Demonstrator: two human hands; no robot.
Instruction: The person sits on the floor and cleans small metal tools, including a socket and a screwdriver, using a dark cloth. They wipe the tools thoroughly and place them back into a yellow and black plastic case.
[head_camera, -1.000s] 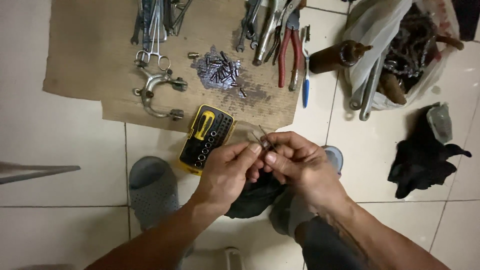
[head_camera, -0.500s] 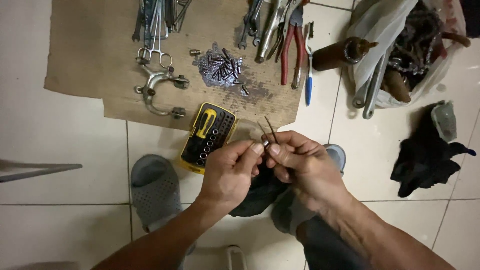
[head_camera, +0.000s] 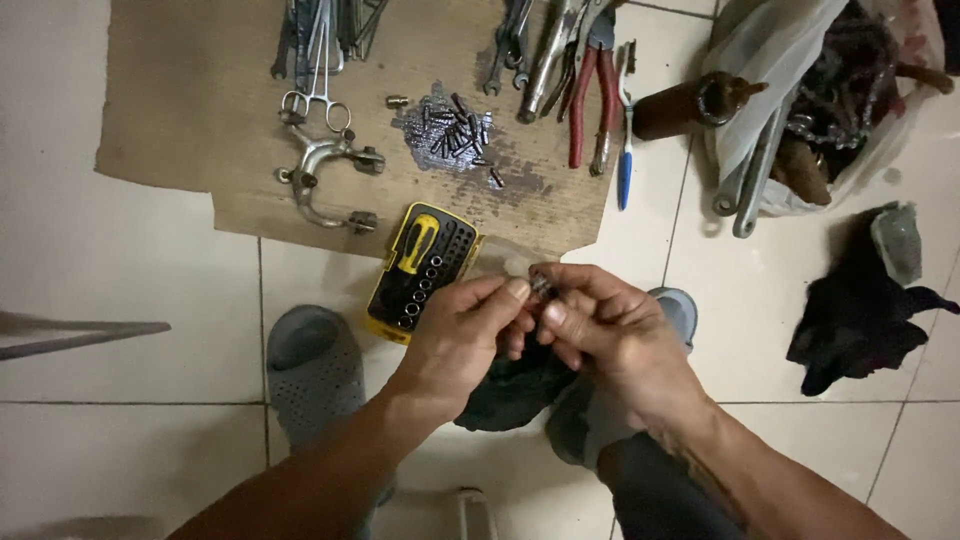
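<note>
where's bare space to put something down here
Bare tile left of the cardboard sheet and grey slipper, and between the plastic bag and dark rag. Crowded along the cardboard's top edge and around both hands.

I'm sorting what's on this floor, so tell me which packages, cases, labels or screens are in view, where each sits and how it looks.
Bit case: cardboard's near edge, by the left hand; rectangular, open, yellow and black.
Plastic bag: top right; crumpled, whitish, holding tools.
No screens or signs.
</note>
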